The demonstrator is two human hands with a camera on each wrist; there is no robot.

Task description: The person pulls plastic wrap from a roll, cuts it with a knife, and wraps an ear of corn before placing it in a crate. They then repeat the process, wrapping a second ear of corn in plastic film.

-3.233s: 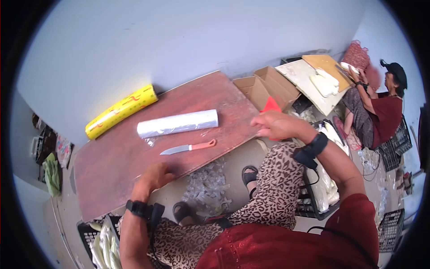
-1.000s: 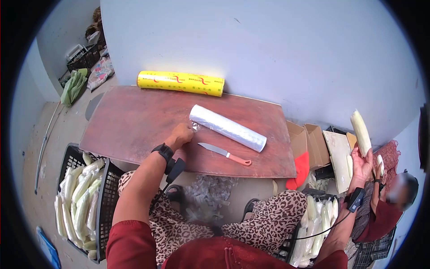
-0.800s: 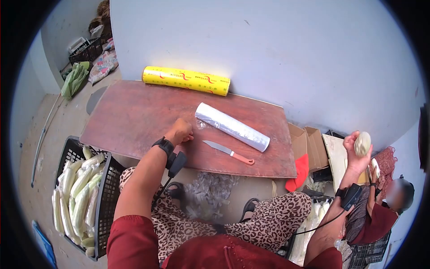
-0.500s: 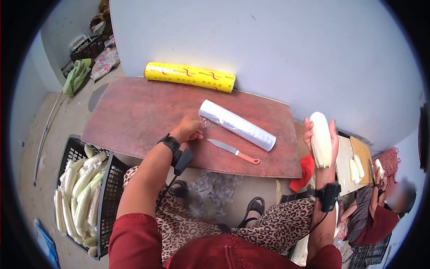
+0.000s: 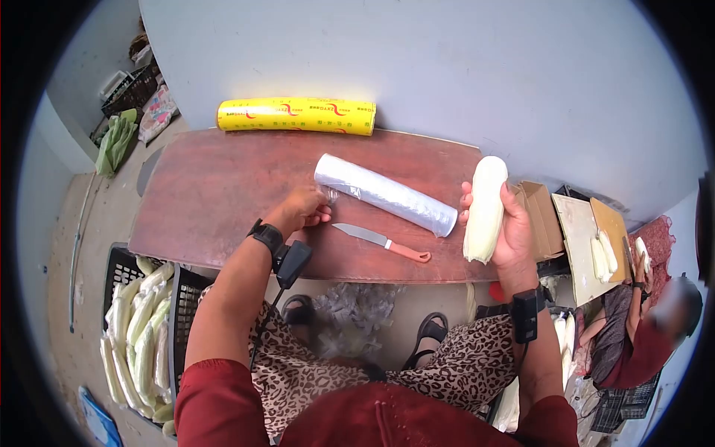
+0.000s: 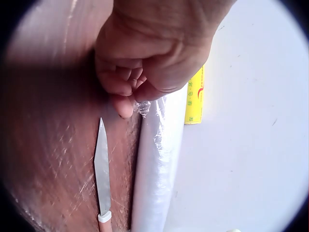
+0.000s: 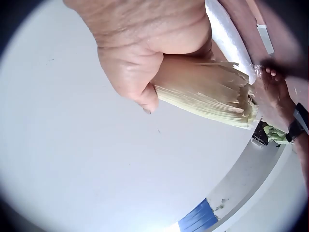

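My right hand (image 5: 512, 231) grips a pale ear of corn (image 5: 488, 205) in its husk, held up over the right end of the brown table (image 5: 216, 201). Ragged husk layers show at its cut end in the right wrist view. A roll of clear plastic wrap (image 5: 387, 195) lies slanted across the table. At the roll's left end, my left hand (image 5: 298, 208) pinches the loose edge of the film (image 6: 144, 107) between thumb and fingers. Just in front of the roll lies a knife (image 5: 365, 234) with an orange handle, its blade toward the left hand.
A yellow printed roll (image 5: 298, 117) rests at the table's back edge by the wall. Black crates of wrapped ears stand at both sides, the left crate (image 5: 179, 320) nearer. Plastic scraps (image 5: 354, 313) cover the floor between my feet. Another person (image 5: 640, 350) sits at the right beside boards (image 5: 581, 246).
My right hand has brought the ear of corn from the far right to the table's right end. The left hand has gone from the front edge to the film's loose end.
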